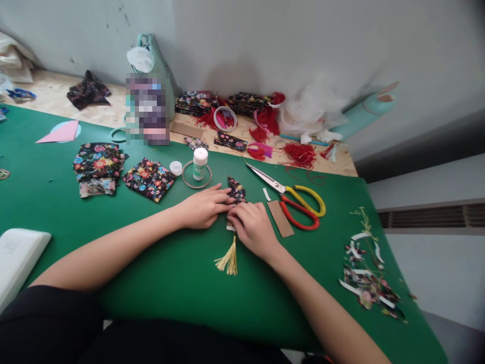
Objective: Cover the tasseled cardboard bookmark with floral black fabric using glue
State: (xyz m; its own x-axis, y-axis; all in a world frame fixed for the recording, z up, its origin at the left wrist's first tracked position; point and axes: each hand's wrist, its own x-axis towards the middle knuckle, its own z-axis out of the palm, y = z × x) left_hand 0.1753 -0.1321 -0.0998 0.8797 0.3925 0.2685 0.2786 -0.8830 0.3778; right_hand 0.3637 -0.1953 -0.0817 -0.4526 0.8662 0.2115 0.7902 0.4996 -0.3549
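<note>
A narrow black floral fabric piece [236, 188] lies on the green table mat, partly covered by my hands. My left hand [204, 208] rests flat from the left, its outstretched fingertips on the fabric's edge. From the right, my right hand [255, 227] bends over the lower part, fingers pinched together on it. Below them a yellow tassel [229, 258] hangs from the strip's lower end and lies on the mat. Just right of my right hand are a brown card strip [281, 218] and large scissors [282, 188] with red and yellow handles, blades partly apart.
An uncapped white glue bottle [200, 164] stands inside a ring [185, 178], its cap [176, 168] beside it. Floral fabric stacks [98, 159] lie left. Scraps [371, 283] spread at the right edge. Finished-looking floral strips [248, 103] and red tassels [299, 154] lie along the wall.
</note>
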